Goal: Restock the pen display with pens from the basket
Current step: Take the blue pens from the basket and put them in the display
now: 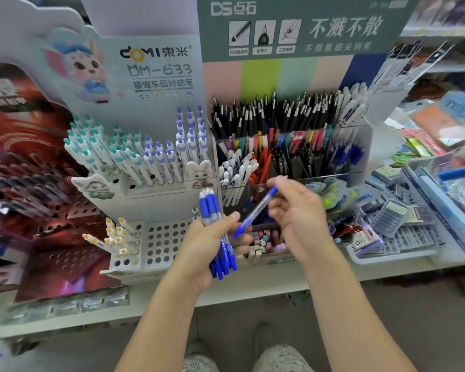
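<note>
1. Bundle of blue pens [217,232] is gripped in left hand [207,245], near the display [293,157].
2. Single blue pen [255,212] is pinched by right hand [295,210]; light, stiff, slick; mid-barrel hold judged best.

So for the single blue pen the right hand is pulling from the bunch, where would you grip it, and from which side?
On the clear barrel just below the blue cap, from the right. The pen lies slanted, cap up-right, lower tip near the left hand and its bunch. The right hand already pinches the upper end, the part clear of the bunch.
</note>
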The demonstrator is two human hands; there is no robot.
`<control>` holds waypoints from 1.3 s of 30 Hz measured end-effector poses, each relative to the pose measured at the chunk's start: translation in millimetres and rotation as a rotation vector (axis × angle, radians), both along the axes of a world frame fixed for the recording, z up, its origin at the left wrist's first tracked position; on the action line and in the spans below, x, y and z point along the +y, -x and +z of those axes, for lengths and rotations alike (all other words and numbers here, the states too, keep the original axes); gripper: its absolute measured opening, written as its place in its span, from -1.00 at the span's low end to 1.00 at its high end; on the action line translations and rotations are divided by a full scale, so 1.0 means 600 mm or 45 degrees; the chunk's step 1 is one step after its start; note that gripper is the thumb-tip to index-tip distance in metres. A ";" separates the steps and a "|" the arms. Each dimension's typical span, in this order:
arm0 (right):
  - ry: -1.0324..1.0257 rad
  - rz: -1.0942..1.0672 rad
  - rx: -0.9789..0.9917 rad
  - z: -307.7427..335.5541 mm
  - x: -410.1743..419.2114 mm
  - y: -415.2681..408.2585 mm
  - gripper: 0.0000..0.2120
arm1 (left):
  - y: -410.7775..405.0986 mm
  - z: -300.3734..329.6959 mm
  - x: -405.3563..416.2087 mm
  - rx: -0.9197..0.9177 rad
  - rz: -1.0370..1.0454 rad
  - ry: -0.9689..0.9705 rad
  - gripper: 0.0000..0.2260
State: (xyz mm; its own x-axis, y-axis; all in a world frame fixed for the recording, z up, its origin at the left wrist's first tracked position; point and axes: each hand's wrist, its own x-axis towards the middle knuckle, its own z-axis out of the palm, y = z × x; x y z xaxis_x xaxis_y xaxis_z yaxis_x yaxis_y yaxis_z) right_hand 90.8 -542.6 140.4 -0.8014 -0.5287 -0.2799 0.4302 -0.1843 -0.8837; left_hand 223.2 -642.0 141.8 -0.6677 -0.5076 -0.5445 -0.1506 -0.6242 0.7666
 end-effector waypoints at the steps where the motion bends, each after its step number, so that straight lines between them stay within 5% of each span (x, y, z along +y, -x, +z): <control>1: 0.078 -0.110 0.014 0.007 0.004 0.011 -0.85 | -0.004 -0.001 -0.008 -0.002 0.052 0.024 -0.88; 4: -0.002 -0.251 0.218 0.012 0.003 0.034 -0.86 | -0.017 -0.004 -0.033 0.004 0.176 0.013 -0.86; 12: -0.731 0.011 0.928 -0.091 -0.042 -0.003 -0.89 | -0.020 -0.013 -0.036 0.020 0.203 -0.035 -0.82; 21: -0.842 -0.005 1.019 -0.119 -0.059 -0.001 -0.78 | -0.011 -0.006 -0.031 0.028 0.117 -0.049 -0.88; 27: -0.833 -0.116 1.047 -0.082 -0.046 0.008 -0.91 | -0.005 -0.009 -0.020 0.017 -0.038 -0.029 -0.87; 30: -0.745 0.178 0.844 -0.032 -0.046 0.006 -0.76 | 0.005 -0.012 -0.016 0.003 -0.109 -0.005 -0.87; 33: -0.517 0.508 0.360 -0.002 -0.050 -0.009 -0.76 | 0.017 -0.013 -0.010 -0.011 -0.185 0.033 -0.89; 39: -0.309 0.498 -0.021 -0.022 -0.039 -0.008 -0.81 | 0.024 -0.013 -0.011 -0.050 -0.280 0.099 -0.85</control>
State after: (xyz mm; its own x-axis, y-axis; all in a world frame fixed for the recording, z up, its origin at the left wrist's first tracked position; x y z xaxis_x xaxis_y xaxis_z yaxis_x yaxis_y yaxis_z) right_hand 95.8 -565.8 127.1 -0.5491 -0.7081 -0.4439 0.4405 0.2061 -0.8738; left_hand 208.7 -648.7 133.8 -0.7459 -0.3938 -0.5372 -0.3074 -0.5120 0.8021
